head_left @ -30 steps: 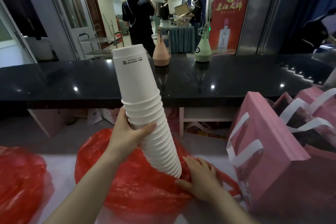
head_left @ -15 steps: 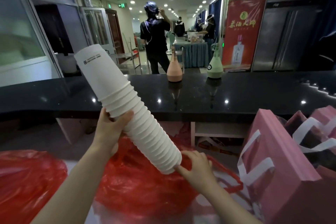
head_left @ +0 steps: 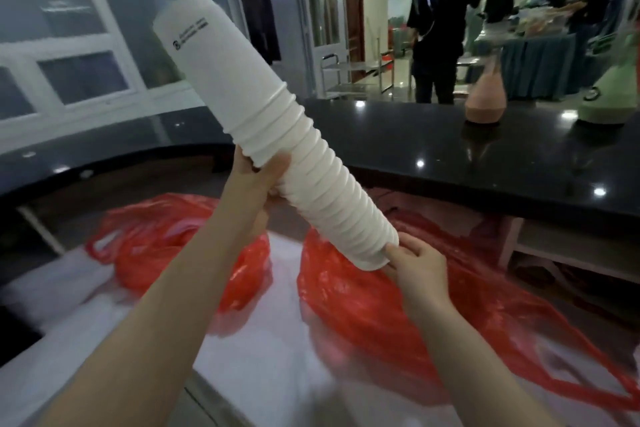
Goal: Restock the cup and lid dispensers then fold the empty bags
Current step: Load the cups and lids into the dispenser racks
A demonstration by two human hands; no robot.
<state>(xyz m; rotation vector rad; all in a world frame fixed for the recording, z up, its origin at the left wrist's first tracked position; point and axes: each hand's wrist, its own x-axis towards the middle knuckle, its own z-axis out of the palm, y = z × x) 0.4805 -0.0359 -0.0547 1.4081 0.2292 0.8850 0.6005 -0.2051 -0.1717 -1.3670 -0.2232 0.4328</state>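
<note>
While left hand point(head_left: 258, 180) grips cup stack point(head_left: 277, 135) and right hand point(head_left: 414, 262) pinches its rim, we judge: dispensers unseen, unstocked; red bags point(head_left: 381, 291) unfolded on counter point(head_left: 270, 343).

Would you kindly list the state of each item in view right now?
Stack of white cups: nested, tilted, held off the table.
Left hand: grips the stack's middle.
Right hand: holds the stack's lower end.
Red plastic bags: crumpled, unfolded on the table.

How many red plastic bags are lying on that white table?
2: one red bag lies left of the forearm, the other red bag spreads out to the right under the cup stack. More may sit outside the frame.
</note>
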